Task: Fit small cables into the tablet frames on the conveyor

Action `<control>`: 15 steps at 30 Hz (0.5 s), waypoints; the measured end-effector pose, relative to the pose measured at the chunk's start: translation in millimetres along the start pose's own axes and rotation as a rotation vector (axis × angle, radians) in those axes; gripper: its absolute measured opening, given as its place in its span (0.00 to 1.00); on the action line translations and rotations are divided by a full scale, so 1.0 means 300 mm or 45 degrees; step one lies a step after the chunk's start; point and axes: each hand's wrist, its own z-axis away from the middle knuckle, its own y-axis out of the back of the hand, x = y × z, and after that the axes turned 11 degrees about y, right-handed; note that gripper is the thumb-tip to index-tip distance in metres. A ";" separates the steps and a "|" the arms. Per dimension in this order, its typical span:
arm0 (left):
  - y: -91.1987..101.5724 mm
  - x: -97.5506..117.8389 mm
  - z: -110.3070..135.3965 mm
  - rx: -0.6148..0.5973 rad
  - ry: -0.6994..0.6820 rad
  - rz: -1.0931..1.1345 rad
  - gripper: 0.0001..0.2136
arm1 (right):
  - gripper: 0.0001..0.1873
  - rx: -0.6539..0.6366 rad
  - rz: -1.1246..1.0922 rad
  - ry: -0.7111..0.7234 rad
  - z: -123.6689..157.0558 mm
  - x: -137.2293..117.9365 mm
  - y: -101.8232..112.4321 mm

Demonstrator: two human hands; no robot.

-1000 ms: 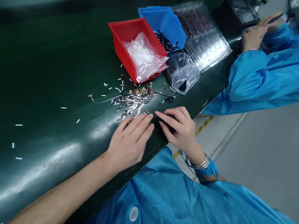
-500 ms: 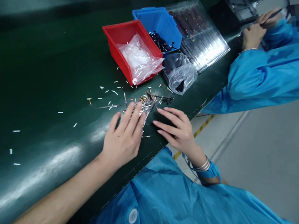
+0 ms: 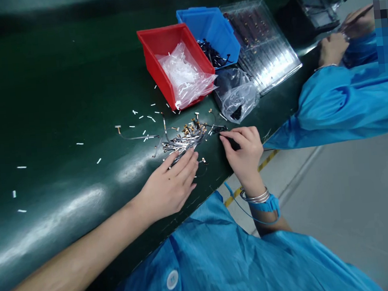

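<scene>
Two bare hands show in the head view, over a dark green table point(image 3: 58, 107). The left hand point(image 3: 173, 181) lies with fingers extended at the near edge of a pile of thin flat cables point(image 3: 184, 142). The right hand point(image 3: 244, 152) has thumb and forefinger drawn together beside small dark pieces point(image 3: 217, 129), right of the pile; whether it grips one cannot be told. Beyond the pile stand a red bin point(image 3: 158, 71) and a blue bin point(image 3: 219, 25), side by side.
</scene>
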 end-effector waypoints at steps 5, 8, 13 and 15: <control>-0.008 -0.002 0.005 0.002 0.006 0.015 0.19 | 0.05 -0.023 -0.136 -0.057 0.028 -0.015 0.029; -0.007 -0.002 0.005 0.011 0.004 0.016 0.19 | 0.05 -0.058 -0.219 -0.108 0.048 -0.018 0.057; -0.004 -0.003 0.003 0.023 0.012 0.019 0.19 | 0.04 -0.022 -0.274 -0.180 0.074 -0.019 0.088; -0.004 -0.003 0.003 0.019 0.014 0.029 0.19 | 0.03 0.020 -0.215 -0.236 0.079 -0.024 0.084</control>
